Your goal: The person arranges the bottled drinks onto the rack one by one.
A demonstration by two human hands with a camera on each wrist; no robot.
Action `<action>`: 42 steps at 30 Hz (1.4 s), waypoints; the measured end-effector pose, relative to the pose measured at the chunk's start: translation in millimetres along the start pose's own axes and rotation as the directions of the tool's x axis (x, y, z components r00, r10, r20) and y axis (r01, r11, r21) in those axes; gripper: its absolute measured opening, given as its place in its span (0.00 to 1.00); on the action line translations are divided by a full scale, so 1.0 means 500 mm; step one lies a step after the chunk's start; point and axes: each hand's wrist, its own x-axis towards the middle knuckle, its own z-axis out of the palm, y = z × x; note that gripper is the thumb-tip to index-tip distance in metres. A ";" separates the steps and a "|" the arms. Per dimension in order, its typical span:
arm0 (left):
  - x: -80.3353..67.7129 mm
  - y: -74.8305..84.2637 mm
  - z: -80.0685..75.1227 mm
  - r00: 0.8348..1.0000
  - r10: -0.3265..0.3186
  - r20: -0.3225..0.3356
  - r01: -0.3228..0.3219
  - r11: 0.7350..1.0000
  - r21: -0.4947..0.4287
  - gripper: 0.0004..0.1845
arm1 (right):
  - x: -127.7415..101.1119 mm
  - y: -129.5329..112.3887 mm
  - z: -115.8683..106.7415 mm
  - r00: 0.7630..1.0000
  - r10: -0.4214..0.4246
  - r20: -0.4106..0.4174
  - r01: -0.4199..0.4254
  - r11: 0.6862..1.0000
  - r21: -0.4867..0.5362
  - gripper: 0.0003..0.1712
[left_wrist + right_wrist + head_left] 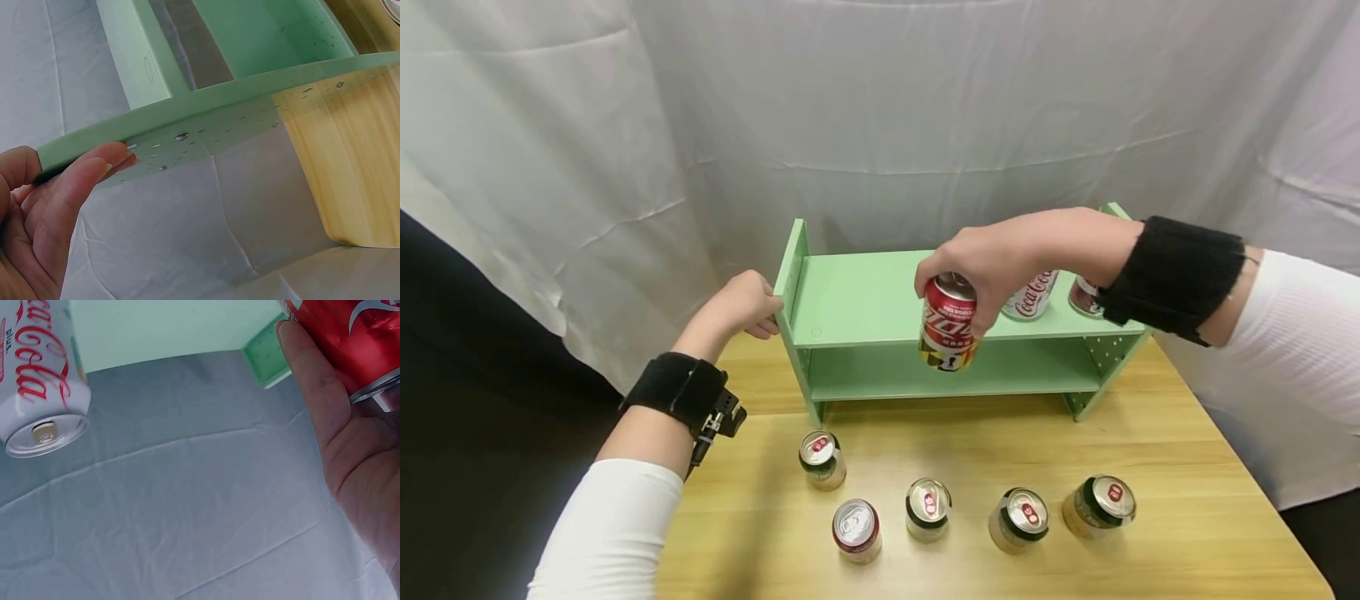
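My right hand (977,271) grips a red soda can (948,325) from above, in front of the top board of a green two-tier shelf (865,296). The same red can (350,337) fills the upper right of the right wrist view, against my palm. A white Coca-Cola can (1028,298) and a dark red can (1084,297) stand on the top board to the right. The white can (37,375) also shows in the right wrist view. My left hand (748,304) holds the shelf's left side panel (206,106), fingers (94,169) on its outer face.
Several cans stand on the wooden table (1187,467) in front of the shelf: one (822,458) at the left, a red one (857,529), then others (928,508) (1018,519) (1099,504). A white cloth backdrop (880,125) hangs behind. The lower shelf holds nothing visible.
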 end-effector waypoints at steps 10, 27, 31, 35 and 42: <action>0.007 -0.003 -0.002 1.000 0.020 -0.012 -0.020 1.000 0.016 0.20 | 0.048 0.062 -0.010 0.993 0.120 0.006 -0.120 0.993 -0.006 0.37; -0.003 0.000 -0.007 0.999 0.032 -0.017 -0.031 0.999 0.036 0.20 | 0.086 0.125 -0.011 0.957 0.288 0.015 -0.288 0.956 0.062 0.39; -0.004 0.004 -0.004 0.999 0.034 -0.018 -0.033 0.999 0.023 0.19 | 0.090 0.134 -0.011 0.951 0.308 0.025 -0.309 0.946 0.095 0.40; -0.004 0.009 -0.004 0.999 0.033 -0.033 -0.032 0.999 0.028 0.17 | 0.093 0.142 -0.013 0.945 0.327 0.016 -0.327 0.939 0.111 0.39; -0.014 0.008 -0.001 1.000 0.017 -0.021 -0.017 1.000 0.024 0.17 | 0.103 0.150 -0.006 0.947 0.322 0.024 -0.322 0.942 0.092 0.39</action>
